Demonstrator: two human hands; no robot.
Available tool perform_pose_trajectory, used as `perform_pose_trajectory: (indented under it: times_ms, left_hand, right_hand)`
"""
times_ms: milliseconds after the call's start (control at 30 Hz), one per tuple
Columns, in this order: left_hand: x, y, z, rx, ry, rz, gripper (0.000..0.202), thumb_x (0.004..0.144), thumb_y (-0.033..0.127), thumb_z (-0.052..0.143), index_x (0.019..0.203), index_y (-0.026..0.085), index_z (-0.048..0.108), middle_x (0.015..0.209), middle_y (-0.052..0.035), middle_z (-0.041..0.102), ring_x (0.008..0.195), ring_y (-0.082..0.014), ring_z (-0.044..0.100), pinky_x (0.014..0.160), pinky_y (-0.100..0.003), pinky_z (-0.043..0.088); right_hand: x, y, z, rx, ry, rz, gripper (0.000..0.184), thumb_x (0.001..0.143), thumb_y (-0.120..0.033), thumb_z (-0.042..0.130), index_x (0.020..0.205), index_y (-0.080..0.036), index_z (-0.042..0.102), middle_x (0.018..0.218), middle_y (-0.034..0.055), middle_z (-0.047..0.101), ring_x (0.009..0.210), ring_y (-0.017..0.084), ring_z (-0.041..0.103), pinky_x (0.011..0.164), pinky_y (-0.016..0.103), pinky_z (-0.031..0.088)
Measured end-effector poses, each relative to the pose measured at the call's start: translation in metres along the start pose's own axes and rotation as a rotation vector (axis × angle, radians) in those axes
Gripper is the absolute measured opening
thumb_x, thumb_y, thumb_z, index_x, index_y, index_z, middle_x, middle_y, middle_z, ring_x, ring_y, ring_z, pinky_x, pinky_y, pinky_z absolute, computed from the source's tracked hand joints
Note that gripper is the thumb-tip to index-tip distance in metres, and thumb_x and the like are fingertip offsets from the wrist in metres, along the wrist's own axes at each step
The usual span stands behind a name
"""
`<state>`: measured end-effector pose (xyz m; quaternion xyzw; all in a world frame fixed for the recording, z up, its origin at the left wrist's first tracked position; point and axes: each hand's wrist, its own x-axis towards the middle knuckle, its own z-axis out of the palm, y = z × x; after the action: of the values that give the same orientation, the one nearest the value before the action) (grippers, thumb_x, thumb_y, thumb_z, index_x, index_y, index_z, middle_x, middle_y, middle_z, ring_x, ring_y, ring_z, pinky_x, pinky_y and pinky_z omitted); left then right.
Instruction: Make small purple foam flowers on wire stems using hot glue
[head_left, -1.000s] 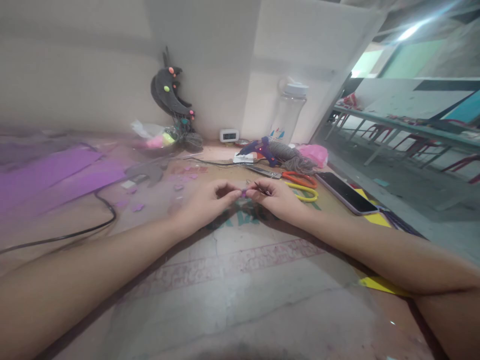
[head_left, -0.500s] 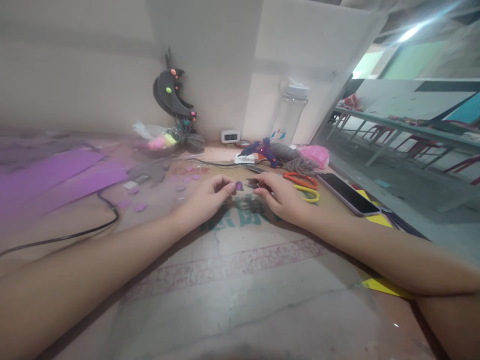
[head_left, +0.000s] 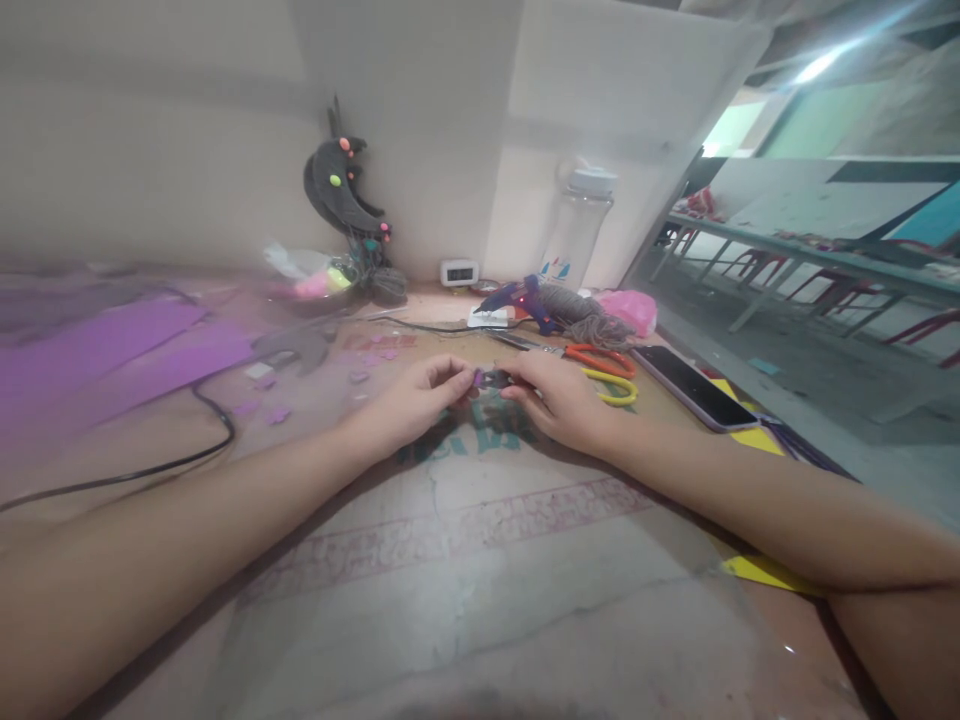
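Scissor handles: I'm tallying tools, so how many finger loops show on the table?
2: an orange loop beyond the right hand, and a yellow loop nearer, partly covered by that hand. Others could be hidden.

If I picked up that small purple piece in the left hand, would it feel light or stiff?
The purple piece is probably very light, being small enough for the left hand to pinch. It likely bends if it matches the thin-looking purple sheets nearby, though blur hides its texture. Its tiny size could make it easy to drop.
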<state>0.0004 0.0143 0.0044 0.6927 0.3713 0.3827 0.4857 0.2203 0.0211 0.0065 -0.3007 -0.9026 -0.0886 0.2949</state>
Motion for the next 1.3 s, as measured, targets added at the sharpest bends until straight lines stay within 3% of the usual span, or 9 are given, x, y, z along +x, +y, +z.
perform_pose_trajectory:
  times_ms: [533,967,1300]
  left_hand:
    - [0.0005,-0.0028,-0.0009,-0.026,-0.029,-0.011,0.031,0.089,0.047,0.057,0.078,0.018,0.057,0.069,0.0009,0.058,0.064,-0.0116,0.053,0.065,-0.025,0.04]
    - [0.0014,-0.0026,-0.0005,-0.101,-0.007,-0.018,0.03,0.087,0.046,0.062,0.079,0.016,0.059,0.07,0.0004,0.058,0.064,-0.0119,0.053,0.065,-0.025,0.041]
    - [0.0017,-0.0042,-0.0015,-0.089,-0.005,0.001,0.03,0.088,0.045,0.061,0.08,0.016,0.06,0.07,0.0009,0.059,0.065,-0.0112,0.053,0.065,-0.024,0.04]
  right_hand:
    - [0.0014,-0.0017,-0.0004,-0.046,0.047,-0.084,0.034,0.102,-0.034,0.04,0.101,-0.013,0.068,0.081,0.0089,0.069,0.075,0.02,0.06,0.068,0.03,0.042]
    - [0.0002,-0.0014,-0.001,0.061,0.062,0.017,0.028,0.101,-0.034,0.043,0.102,-0.014,0.064,0.086,0.0099,0.069,0.077,0.021,0.061,0.069,0.031,0.046]
    - [-0.0005,-0.0007,0.0017,-0.007,0.055,-0.061,0.033,0.101,-0.035,0.043,0.103,-0.013,0.066,0.085,0.011,0.07,0.076,0.022,0.062,0.068,0.032,0.046]
